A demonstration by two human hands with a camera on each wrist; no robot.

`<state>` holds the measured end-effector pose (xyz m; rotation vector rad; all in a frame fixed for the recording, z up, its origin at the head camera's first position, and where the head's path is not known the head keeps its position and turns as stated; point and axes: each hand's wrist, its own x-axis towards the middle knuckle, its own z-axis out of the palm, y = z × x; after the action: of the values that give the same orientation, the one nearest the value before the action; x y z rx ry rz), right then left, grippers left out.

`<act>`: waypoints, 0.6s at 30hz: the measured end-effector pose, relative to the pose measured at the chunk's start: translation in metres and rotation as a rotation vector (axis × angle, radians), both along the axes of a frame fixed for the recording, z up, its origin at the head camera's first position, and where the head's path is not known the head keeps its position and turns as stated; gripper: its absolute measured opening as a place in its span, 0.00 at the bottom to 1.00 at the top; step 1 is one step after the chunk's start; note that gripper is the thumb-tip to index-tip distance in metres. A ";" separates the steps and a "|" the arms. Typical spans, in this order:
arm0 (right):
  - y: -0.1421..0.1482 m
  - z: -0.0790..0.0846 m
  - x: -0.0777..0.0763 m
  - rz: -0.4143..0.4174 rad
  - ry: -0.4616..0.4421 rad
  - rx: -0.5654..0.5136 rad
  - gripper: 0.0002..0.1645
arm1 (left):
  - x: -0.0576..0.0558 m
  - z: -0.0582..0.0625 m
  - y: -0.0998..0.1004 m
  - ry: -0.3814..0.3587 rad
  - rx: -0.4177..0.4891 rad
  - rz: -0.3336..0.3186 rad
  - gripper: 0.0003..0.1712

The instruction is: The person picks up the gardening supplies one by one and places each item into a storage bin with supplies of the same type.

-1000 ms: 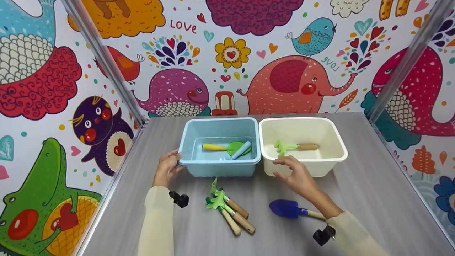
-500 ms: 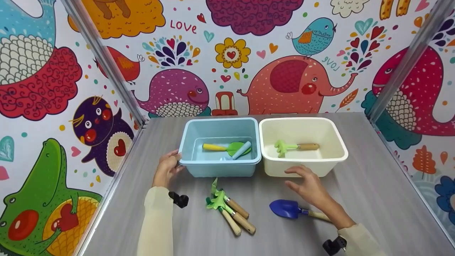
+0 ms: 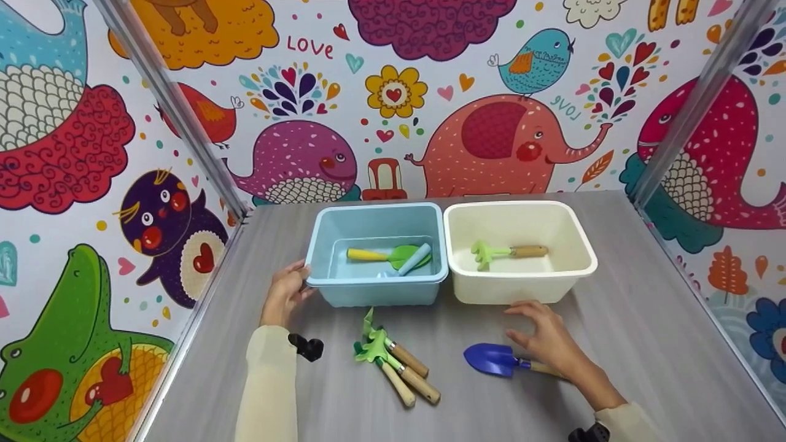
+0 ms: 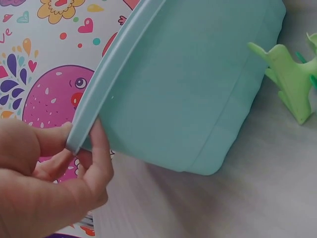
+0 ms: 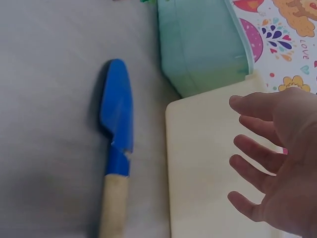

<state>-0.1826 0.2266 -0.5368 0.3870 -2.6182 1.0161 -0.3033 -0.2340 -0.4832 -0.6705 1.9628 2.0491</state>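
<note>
My left hand (image 3: 287, 293) pinches the rim of the blue bin (image 4: 163, 94) at its front left corner, thumb over the edge and fingers beneath. Inside that bin lie a green tool with a yellow handle (image 3: 367, 255) and a light blue piece (image 3: 414, 259). The cream bin (image 3: 519, 287) stands right beside it, holding a green hand rake (image 3: 509, 252) with a wooden handle. My right hand (image 3: 549, 337) hovers with spread fingers and nothing in it, in front of the cream bin. Below it a blue hand trowel (image 3: 494, 360) lies on the table, its handle partly covered by the hand.
Several green garden tools with wooden handles (image 3: 399, 368) lie piled on the grey table (image 3: 344, 417) in front of the blue bin. Printed cartoon walls (image 3: 393, 37) enclose the table at the back and both sides, with metal posts at the corners.
My right hand has drawn back from the cream bin's front rim, toward me and rightward, to above the trowel's handle. The left hand keeps its hold on the blue bin.
</note>
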 end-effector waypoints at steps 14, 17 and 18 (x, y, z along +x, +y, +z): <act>0.022 -0.016 0.016 -0.012 -0.104 0.069 0.23 | 0.001 -0.001 0.000 0.010 -0.030 -0.009 0.28; 0.027 -0.018 0.019 0.004 -0.172 0.096 0.25 | 0.001 -0.001 0.000 0.007 -0.034 -0.005 0.28; 0.028 -0.019 0.020 0.010 -0.193 0.103 0.26 | 0.001 -0.001 0.000 0.005 -0.030 -0.002 0.29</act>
<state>-0.1625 0.2551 -0.5561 0.3406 -2.8521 0.9679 -0.3019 -0.2342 -0.4841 -0.6696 2.0006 2.0256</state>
